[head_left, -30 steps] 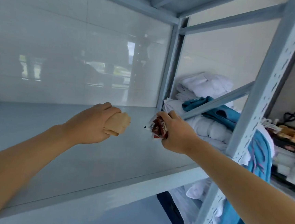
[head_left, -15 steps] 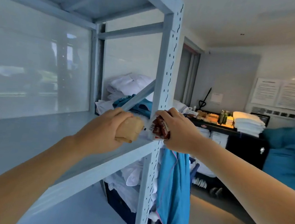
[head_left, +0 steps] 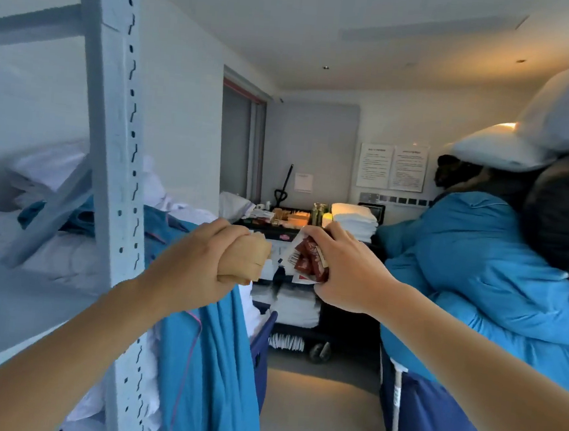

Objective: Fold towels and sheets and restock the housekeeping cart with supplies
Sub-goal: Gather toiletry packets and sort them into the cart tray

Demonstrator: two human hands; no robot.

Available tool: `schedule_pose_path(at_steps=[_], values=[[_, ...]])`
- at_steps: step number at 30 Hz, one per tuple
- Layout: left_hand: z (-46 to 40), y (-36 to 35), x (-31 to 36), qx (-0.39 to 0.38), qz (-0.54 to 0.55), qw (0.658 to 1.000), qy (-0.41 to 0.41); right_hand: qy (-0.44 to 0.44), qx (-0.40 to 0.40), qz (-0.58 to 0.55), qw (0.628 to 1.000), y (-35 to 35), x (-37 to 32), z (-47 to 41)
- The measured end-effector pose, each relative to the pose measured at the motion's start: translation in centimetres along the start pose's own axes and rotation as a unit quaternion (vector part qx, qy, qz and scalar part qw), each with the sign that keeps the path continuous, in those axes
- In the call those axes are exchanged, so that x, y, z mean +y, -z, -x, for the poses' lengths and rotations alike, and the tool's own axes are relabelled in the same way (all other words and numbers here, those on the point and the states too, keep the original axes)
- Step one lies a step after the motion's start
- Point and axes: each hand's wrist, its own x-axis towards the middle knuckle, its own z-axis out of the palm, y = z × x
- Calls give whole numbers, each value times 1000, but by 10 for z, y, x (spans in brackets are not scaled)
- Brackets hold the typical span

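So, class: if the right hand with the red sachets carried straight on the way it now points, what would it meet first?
Probably the cart ahead: the right hand, gripping the sachets, points at its top tray, near the white towels. The floor between looks free, though depth is hard to judge.

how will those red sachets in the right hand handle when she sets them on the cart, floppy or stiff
Probably floppy and light: the red sachets look like thin flat packets, bunched and fanned unevenly in the right hand. Their glossy wrappers may slide over each other, so they could scatter when released. They seem unlikely to roll.
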Motion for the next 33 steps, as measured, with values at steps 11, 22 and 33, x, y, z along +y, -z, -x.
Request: schedule_pose_path(at_steps=[11, 22, 33], values=[[-131, -149, 54, 49, 22, 998, 41, -77, 74, -18, 994, -18, 172, 1], [-181, -260, 50, 57, 55, 991, 110, -131, 93, -38, 986, -73, 272, -14], [-287, -375, -20, 34, 79, 994, 70, -161, 62, -13, 985, -157, 364, -90]])
